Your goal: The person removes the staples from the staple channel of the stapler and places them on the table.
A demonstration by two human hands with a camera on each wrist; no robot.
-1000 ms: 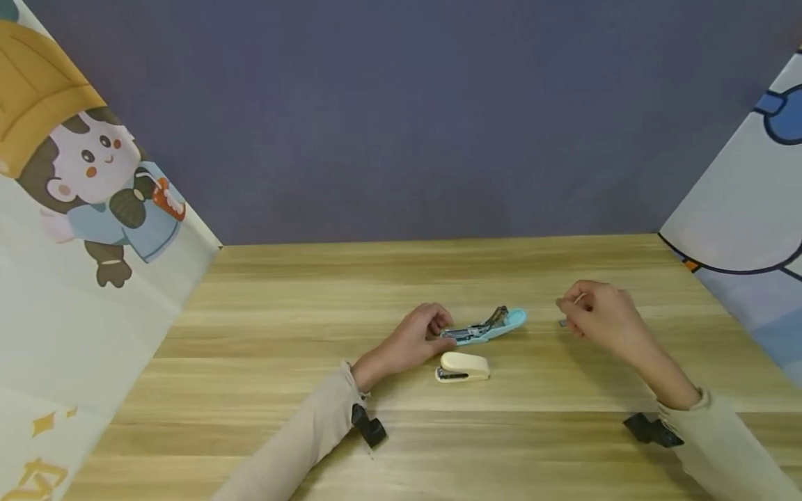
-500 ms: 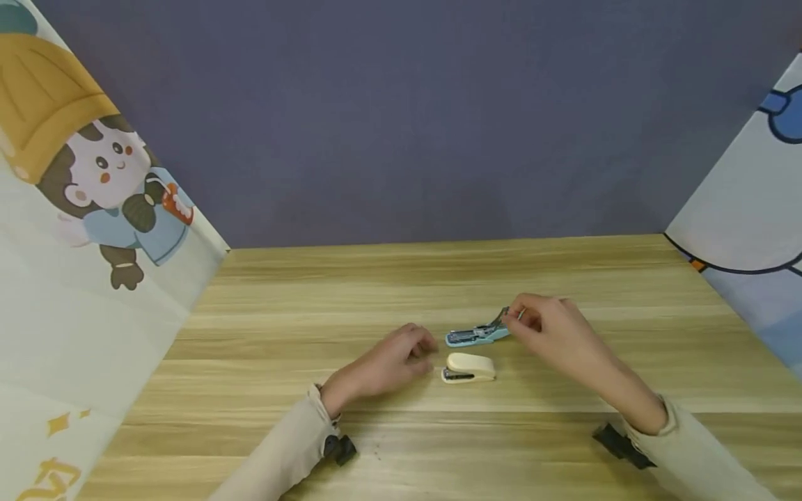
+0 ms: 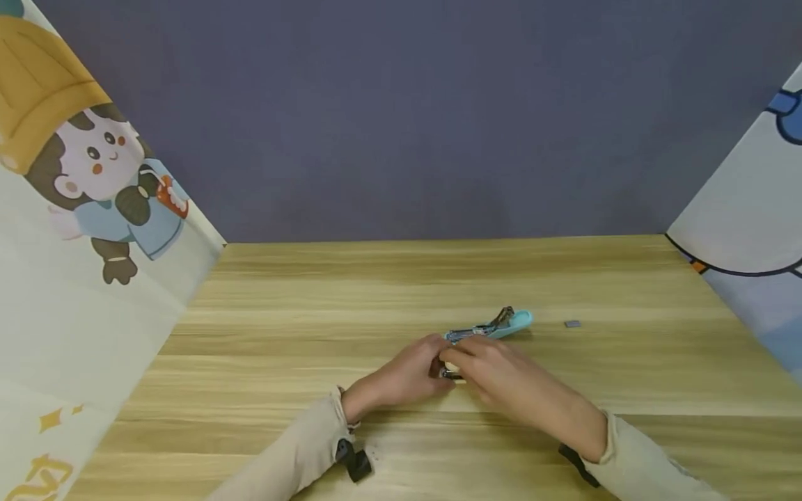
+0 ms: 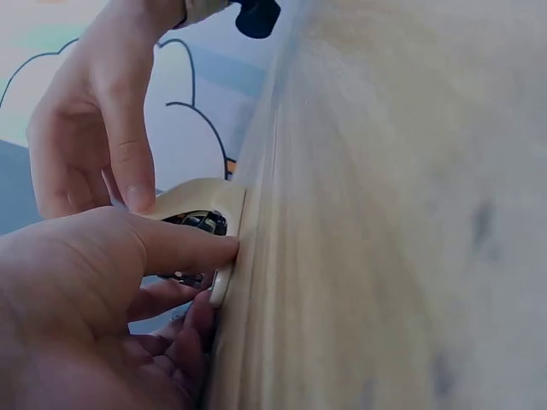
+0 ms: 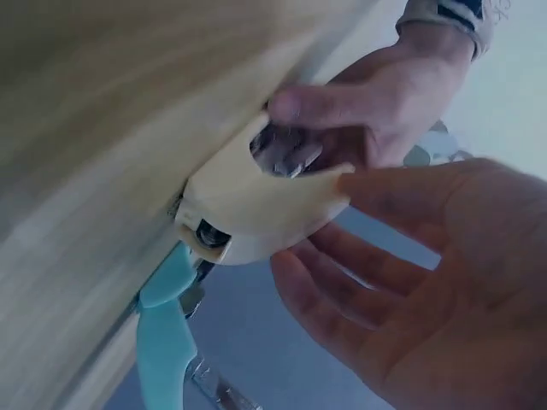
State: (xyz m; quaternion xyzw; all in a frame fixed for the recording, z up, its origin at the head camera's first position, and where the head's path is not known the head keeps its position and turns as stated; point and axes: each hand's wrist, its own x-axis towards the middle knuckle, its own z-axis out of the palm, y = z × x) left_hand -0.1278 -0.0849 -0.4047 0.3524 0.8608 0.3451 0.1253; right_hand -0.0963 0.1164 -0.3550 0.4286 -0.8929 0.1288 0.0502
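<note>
A small cream stapler [image 5: 265, 201] stands on the wooden table between both hands, its top arm raised off its base. Low at its front end, my left hand [image 4: 94, 282] pinches the base between thumb and fingers. My right hand [image 5: 453, 256] grips the upper arm, thumb on one side and fingers on the other; in the head view this right hand [image 3: 501, 369] covers most of the stapler. Just behind lies a teal stapler [image 3: 519, 321], folded wide open with its metal magazine exposed. Its near end is partly hidden by the hands.
A short grey strip of staples [image 3: 573, 323] lies on the table [image 3: 313, 278] to the right of the teal stapler. A dark panel [image 3: 438, 125] rises along the back, and printed panels with cartoon figures stand at both sides.
My right hand has come from the right, by the staple strip, past the teal stapler to the cream one. The left hand has let go of the teal stapler and now holds the cream one.
</note>
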